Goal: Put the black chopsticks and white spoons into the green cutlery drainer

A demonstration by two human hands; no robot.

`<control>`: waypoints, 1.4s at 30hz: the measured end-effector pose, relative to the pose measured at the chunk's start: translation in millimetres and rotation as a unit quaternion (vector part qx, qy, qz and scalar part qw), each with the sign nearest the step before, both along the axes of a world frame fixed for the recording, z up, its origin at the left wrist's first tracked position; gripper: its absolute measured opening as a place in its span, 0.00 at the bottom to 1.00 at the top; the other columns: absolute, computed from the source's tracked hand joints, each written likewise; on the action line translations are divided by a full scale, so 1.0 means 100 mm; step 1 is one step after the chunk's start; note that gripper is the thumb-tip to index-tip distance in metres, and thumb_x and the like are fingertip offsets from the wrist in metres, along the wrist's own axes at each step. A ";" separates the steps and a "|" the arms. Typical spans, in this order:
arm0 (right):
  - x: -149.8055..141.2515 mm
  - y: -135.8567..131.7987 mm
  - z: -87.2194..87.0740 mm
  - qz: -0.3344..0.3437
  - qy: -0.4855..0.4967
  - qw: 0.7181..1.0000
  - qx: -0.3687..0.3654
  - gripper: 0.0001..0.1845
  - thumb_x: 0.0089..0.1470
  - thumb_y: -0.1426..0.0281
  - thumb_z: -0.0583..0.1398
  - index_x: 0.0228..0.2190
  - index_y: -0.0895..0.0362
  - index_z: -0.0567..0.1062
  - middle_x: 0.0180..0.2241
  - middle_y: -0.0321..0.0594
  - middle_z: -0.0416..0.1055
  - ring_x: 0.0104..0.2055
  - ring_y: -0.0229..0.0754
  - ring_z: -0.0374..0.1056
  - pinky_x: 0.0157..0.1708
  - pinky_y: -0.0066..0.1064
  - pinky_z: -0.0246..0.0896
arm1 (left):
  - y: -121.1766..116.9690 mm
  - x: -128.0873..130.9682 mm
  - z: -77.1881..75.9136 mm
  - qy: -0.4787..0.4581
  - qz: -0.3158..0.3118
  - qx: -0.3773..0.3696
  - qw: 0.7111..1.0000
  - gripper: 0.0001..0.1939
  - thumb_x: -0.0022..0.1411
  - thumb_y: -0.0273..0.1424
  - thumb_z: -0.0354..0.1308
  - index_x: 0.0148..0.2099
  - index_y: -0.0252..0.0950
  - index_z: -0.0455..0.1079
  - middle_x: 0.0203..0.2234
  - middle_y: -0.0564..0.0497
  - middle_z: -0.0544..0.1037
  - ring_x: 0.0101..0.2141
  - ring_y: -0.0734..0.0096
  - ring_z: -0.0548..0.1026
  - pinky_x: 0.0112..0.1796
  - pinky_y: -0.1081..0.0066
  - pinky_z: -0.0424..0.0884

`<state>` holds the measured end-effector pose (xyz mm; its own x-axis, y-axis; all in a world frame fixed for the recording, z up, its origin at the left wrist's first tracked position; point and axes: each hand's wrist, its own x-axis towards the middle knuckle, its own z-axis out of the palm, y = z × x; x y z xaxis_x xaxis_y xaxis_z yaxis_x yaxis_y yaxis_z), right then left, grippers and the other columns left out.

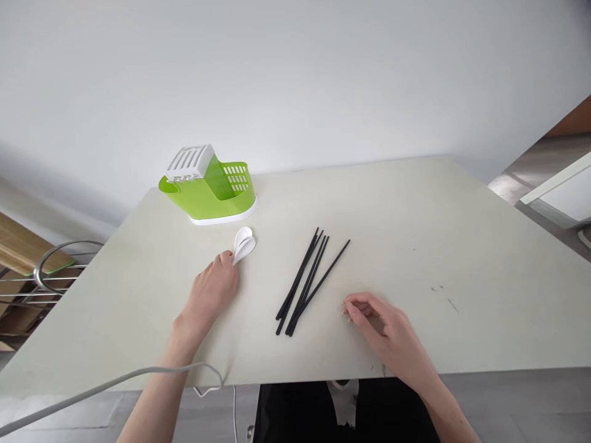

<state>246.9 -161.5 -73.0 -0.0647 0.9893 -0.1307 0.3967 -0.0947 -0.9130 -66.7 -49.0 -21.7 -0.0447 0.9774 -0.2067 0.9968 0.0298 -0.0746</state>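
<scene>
My left hand (213, 288) is closed around the handles of white spoons (244, 241). Their bowls stick out past my fingers, one overlapping the other, while the handles are hidden in my grip. To the right of them, several black chopsticks (307, 283) lie in a loose, slanting bunch on the table. My right hand (381, 320) rests on the tabletop to the right of the chopsticks, apart from them. Its fingers are loosely curled, with a gap between thumb and palm and nothing visible in them.
A green and white utensil holder (207, 194) stands at the back left of the pale table (462, 246), near the wall. A grey cable (138, 372) crosses over my left forearm at the front edge. A metal rack (41, 283) is beside the table on the left.
</scene>
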 end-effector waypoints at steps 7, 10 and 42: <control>0.02 -0.01 0.02 0.013 0.005 1.000 -0.011 0.19 0.70 0.50 0.54 0.44 0.49 0.77 0.47 0.43 0.78 0.47 0.47 0.74 0.42 0.35 0.71 | -0.08 -0.03 -0.10 -0.021 -0.014 0.067 0.997 0.22 0.77 0.33 0.33 0.62 0.31 0.60 0.53 0.34 0.74 0.44 0.50 0.80 0.40 0.57 0.73; 0.02 -0.01 0.02 0.014 0.013 1.000 -0.009 0.19 0.70 0.50 0.54 0.44 0.49 0.77 0.47 0.44 0.78 0.47 0.47 0.74 0.41 0.35 0.71 | -0.11 0.10 -0.03 -0.034 -0.031 0.100 0.994 0.22 0.78 0.34 0.33 0.63 0.31 0.59 0.50 0.36 0.74 0.41 0.52 0.80 0.39 0.58 0.73; 1.03 0.06 -0.22 -0.195 -0.044 0.979 0.030 0.20 0.64 0.48 0.59 0.42 0.49 0.78 0.39 0.40 0.80 0.42 0.45 0.76 0.42 0.33 0.71 | -0.46 2.04 -0.33 0.040 -0.314 0.056 0.947 0.38 0.59 0.12 0.58 0.70 0.25 0.56 0.51 0.35 0.75 0.44 0.60 0.80 0.35 0.68 0.78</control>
<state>350.3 -155.3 -94.6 0.3291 0.9424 -0.0602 0.4182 -0.2026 -0.8855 137.0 -94.7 -54.3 0.5416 0.8318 -0.1213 0.8118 -0.5550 -0.1815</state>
